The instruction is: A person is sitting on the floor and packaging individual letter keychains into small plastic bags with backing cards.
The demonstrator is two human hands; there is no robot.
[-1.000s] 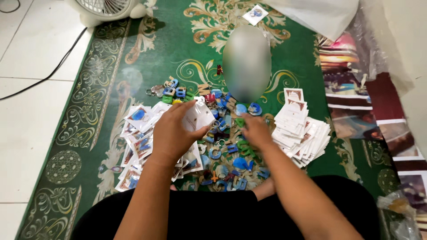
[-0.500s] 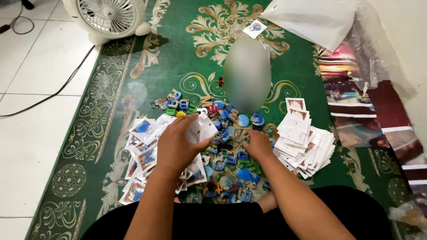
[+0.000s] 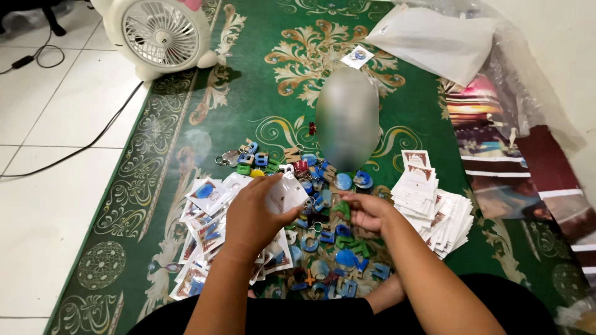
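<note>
The left hand [image 3: 251, 214] holds a small clear plastic packet [image 3: 287, 193] pinched at its edge, lifted just above the green patterned rug [image 3: 248, 99]. The right hand [image 3: 366, 211] closes its fingers around a green keychain piece [image 3: 343, 208] (its shape is hard to tell) over the heap of coloured letter keychains [image 3: 323, 248]. Filled packets [image 3: 205, 229] lie left of the heap, a stack of white cards [image 3: 434, 205] right. A white fan [image 3: 158, 34] stands on the rug's far left edge.

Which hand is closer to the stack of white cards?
Right. The right hand sits just beside the cards; the left hand, holding a clear bag, is farther away.
</note>
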